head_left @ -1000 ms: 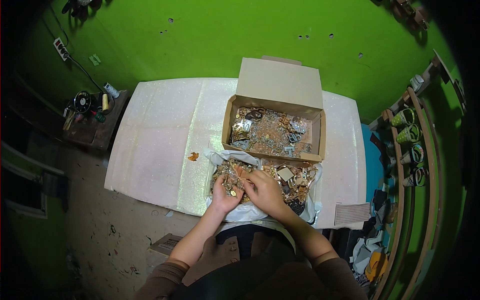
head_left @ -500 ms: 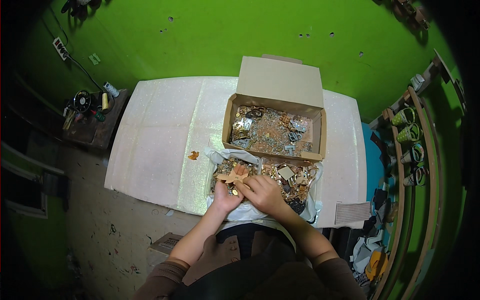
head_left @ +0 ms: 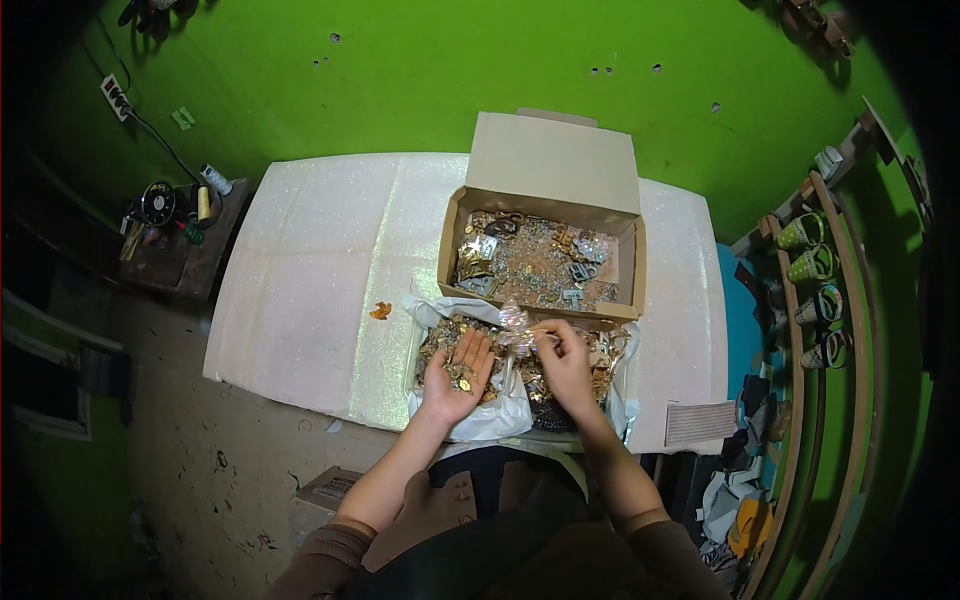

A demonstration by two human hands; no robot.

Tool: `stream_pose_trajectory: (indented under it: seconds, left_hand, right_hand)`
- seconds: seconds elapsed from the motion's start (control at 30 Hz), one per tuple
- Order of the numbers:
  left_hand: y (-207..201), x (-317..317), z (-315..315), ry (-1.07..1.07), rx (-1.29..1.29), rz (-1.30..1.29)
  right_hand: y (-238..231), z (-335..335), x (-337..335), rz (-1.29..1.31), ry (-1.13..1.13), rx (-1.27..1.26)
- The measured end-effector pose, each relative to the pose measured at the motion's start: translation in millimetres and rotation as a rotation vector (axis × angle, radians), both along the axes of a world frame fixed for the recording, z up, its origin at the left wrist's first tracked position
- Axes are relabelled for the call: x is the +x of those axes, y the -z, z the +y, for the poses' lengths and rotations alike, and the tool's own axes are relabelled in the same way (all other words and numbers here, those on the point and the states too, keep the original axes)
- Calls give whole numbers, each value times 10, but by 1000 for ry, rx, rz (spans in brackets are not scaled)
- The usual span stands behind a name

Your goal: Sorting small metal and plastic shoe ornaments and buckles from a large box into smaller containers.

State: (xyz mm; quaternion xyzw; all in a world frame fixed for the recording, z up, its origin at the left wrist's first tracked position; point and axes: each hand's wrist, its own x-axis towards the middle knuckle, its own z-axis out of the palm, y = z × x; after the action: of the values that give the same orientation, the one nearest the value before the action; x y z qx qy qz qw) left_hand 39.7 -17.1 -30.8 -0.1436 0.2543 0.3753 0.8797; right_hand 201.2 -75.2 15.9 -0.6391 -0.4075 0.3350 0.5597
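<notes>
My left hand (head_left: 460, 377) lies palm up over the left lined tray, fingers stretched out. A small gold-coloured piece (head_left: 464, 385) appears to rest on its palm. My right hand (head_left: 567, 362) pinches a shiny, iridescent flat ornament (head_left: 516, 326) between thumb and fingers; its exact shape is blurred. Beneath my hands, the left tray (head_left: 445, 335) holds many small metallic trinkets in white plastic lining. The right tray (head_left: 600, 350), partly covered by my right hand, holds gold and dark pieces.
Behind the trays, an open cardboard box (head_left: 558, 150) contains loose beads and metal fittings. An orange-brown ornament (head_left: 381, 311) lies on the sparkly white table (head_left: 310, 290). A striped grey piece (head_left: 699, 424) is at the right edge. Sandals hang on a wooden rack (head_left: 845, 340).
My right hand has moved right and away from my left palm. The tan, pointed piece held over that palm is gone from there; a shiny ornament now shows in my right fingers.
</notes>
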Motion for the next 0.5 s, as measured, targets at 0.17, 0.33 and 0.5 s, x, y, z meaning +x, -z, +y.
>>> stream_pose_trajectory:
  seconds: [0.17,0.33,0.5]
  left_hand:
    - [-16,11,13,22,-11,-30]
    - [4,-3,18,16,-9,-104]
    - [5,-22,21,11,18,-142]
  right_hand:
    - [270,-108,211,-247,99,-23]
    - [360,-177,138,-448,55,-99]
    - [80,-103,-57,-1136,277,98]
